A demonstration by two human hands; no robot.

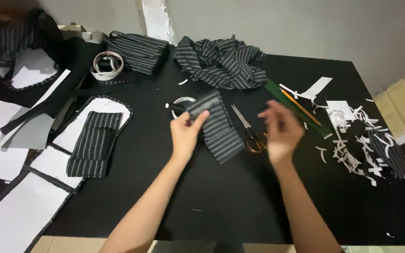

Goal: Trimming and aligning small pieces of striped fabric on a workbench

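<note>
Left hand (185, 133) pinched the top edge of a striped fabric strip (218, 126) between thumb and fingers, strip hanging tilted down to the right over the black table (221, 197). Right hand (280, 131) was blurred, fingers loosely spread, holding nothing, just right of the strip and not touching it as far as could be told. Scissors (248, 131) lay on the table between the strip and the right hand, handles partly hidden by that hand. A roll of white tape (182, 101) sat just behind the strip. Green ruler (301, 112) with a pencil (301, 108) on it lay further right, near white paper scraps (357, 140). A crumpled striped cloth pile (221, 61) sat at the back centre, a folded striped piece (139, 50) and a second tape roll (108, 64) at back left. A striped pocket piece (92, 143) lay on white pattern pieces (48, 161) at left.
</note>
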